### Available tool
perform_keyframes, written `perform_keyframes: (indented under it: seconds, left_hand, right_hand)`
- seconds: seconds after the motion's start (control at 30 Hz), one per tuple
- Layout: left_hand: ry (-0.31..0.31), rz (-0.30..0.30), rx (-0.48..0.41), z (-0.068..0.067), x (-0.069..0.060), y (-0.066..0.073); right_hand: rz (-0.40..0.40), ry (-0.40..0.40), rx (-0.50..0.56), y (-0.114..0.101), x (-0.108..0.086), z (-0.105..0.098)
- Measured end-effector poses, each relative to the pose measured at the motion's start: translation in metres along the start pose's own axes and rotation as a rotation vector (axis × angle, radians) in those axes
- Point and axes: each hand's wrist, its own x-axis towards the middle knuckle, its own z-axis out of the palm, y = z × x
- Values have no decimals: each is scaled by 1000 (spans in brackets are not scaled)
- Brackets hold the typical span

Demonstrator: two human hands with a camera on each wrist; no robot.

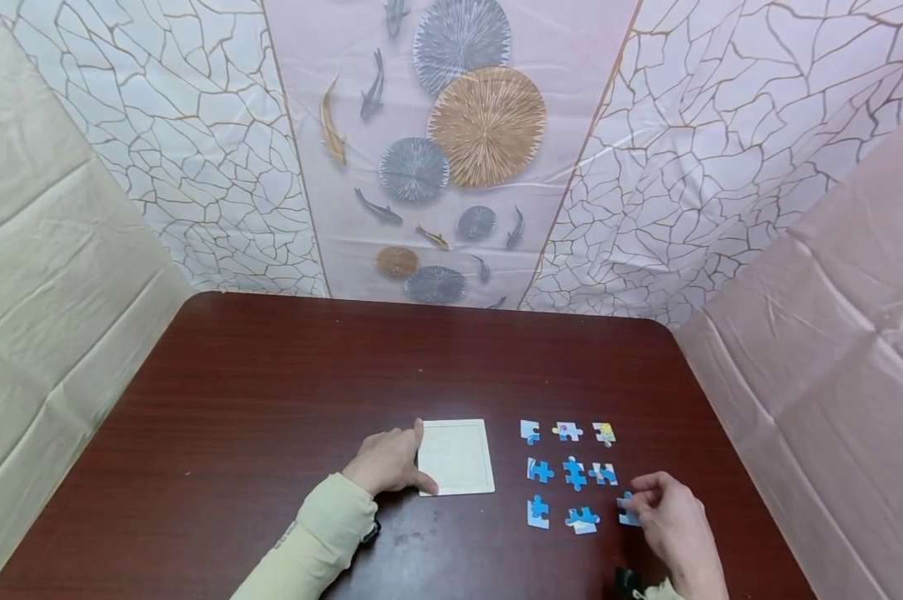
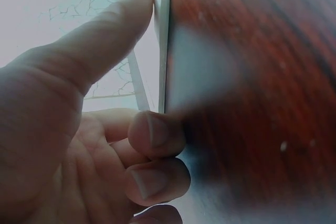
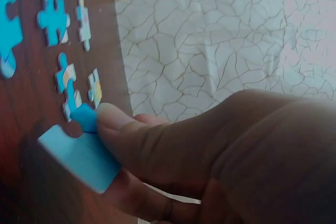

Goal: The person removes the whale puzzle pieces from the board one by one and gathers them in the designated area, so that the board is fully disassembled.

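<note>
In the head view a flat white square puzzle tray (image 1: 457, 458) with a thin inset border lies on the table. My left hand (image 1: 391, 460) holds its left side, thumb at the near corner and a finger near the far corner. The left wrist view shows the thumb (image 2: 113, 27) against the tray's edge (image 2: 164, 51), with other fingers curled beside it. To the right, my right hand (image 1: 672, 517) pinches a light-blue puzzle piece (image 3: 84, 156) by thumb and fingers; it looks tilted in the right wrist view. The fingers partly cover that piece.
Several loose jigsaw pieces, such as a blue one (image 1: 574, 472) and a yellow-patterned one (image 1: 604, 433), lie in rows between tray and right hand. The dark wooden table (image 1: 271, 375) is bordered by patterned cloth (image 1: 481, 250) behind and plain cloth at both sides.
</note>
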Motion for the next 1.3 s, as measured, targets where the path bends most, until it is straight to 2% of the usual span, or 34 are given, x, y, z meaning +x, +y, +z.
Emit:
perform_keyframes:
  seconds: [0.17,0.47,0.53,0.7,0.97,1.13,1.3]
  left_hand:
    - [11,4,2,0,1,-1]
    - [29,23,-1,2,4,-1]
    - [25,23,-1,2,4,-1]
    - [20,21,6,2,4,0]
    - [39,19,23,-1,1,2]
    - [70,2,39,-7,3,5]
    - [69,-1,88,-10,3,7]
  right_hand:
    - [15,-35,-29,4,0,1]
    - [71,-62,61,9,9,10]
    - [80,-64,48,11,10,12]
    - [81,-48,-30,13,10,13]
    - [56,-21,-65,14,4,13]
    - [35,18,-53,13,7,13]
    - [22,45,-18,15,7,14]
